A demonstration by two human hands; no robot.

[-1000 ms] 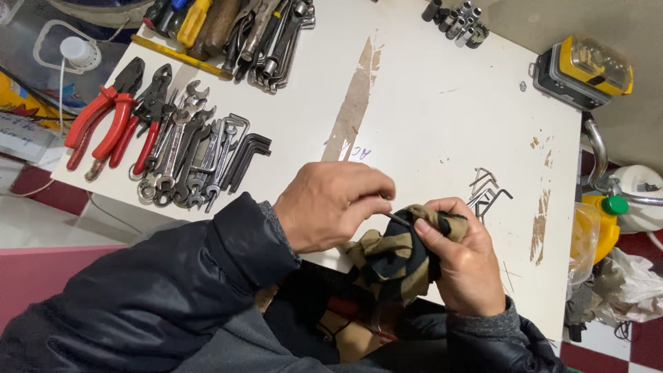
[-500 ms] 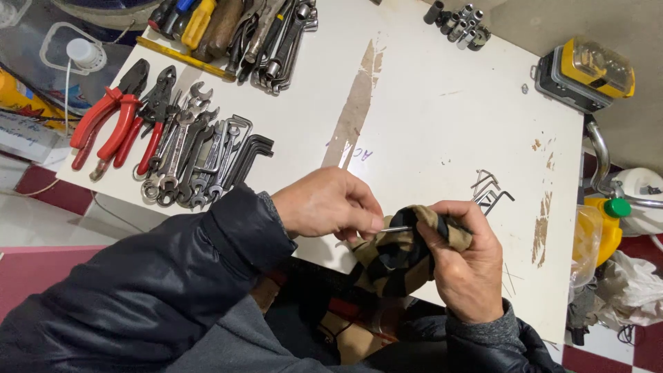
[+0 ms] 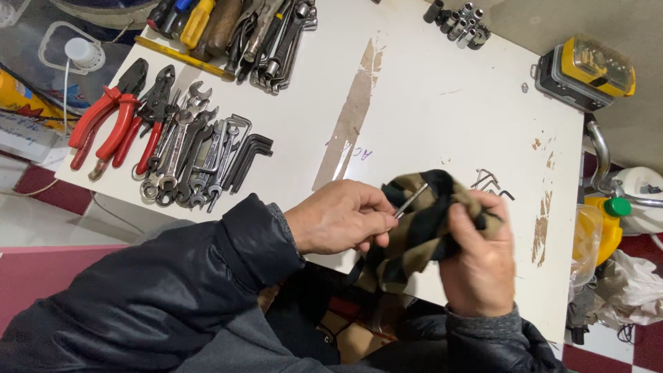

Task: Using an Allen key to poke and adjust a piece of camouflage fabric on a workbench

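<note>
White worktable (image 3: 428,103) w/ worn brown patches is filling most of the view, red and white floor tiles showing at the edges. Nearest: dark jacket sleeves. Left hand (image 3: 342,217) is closing fingers on a thin metal hex key (image 3: 410,200), pinching its near end. Right hand (image 3: 478,259) is gripping a tan and black striped cloth (image 3: 414,235), bunched round the key's far end; both held just above the table's near edge, cloth hanging down below it. Just beyond the cloth, small hex keys (image 3: 489,182) are lying on the table. Left side: row of wrenches (image 3: 186,155) and black hex keys (image 3: 247,155), then red-handled pliers (image 3: 103,124). Far left corner: screwdrivers and more tools (image 3: 235,31) in a pile. Far edge: dark sockets (image 3: 459,17) in a cluster. Off table at right: yellow and black box-shaped case (image 3: 587,72) w/ clear lid, yellow bottle w/ green cap (image 3: 611,221). Off table at left: flat package w/ blue and red print (image 3: 27,117), text unreadable.
</note>
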